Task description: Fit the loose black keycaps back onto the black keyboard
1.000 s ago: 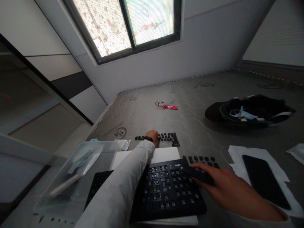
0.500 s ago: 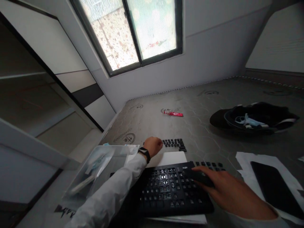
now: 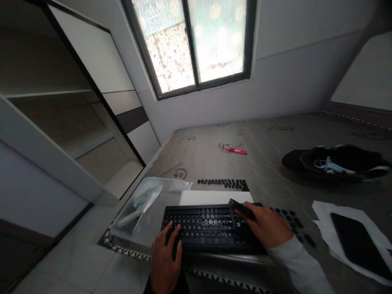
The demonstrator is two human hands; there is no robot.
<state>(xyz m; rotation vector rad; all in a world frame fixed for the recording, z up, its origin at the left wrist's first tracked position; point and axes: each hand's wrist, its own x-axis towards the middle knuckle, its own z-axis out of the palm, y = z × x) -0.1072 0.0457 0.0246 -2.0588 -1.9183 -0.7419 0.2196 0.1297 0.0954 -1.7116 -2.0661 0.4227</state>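
Note:
A black keyboard (image 3: pixel 202 222) lies in front of me, with several keycaps off and bare switches showing in its upper and right parts. My left hand (image 3: pixel 167 255) rests at its lower left edge, fingers spread and fingertips touching the keys. Closed around a slim black tool (image 3: pixel 241 208) is my right hand (image 3: pixel 268 224), above the right side of the keyboard; the tool's kind cannot be made out. Loose black keycaps (image 3: pixel 234 183) stand in rows beyond the keyboard. More keycaps (image 3: pixel 295 222) lie to its right, partly behind my right hand.
Under the keyboard's far edge sits a white sheet or box (image 3: pixel 214 197). A clear plastic bin (image 3: pixel 147 208) stands left. A phone (image 3: pixel 358 241) lies on white paper (image 3: pixel 324 208) at right. Farther back are a red packet (image 3: pixel 237 151) and a black cap (image 3: pixel 333 163) holding a mask.
My left hand has come back from the far keycaps to the keyboard's lower left edge, and its fingers have spread. More keycaps show in the far rows. My right hand still holds the black tool.

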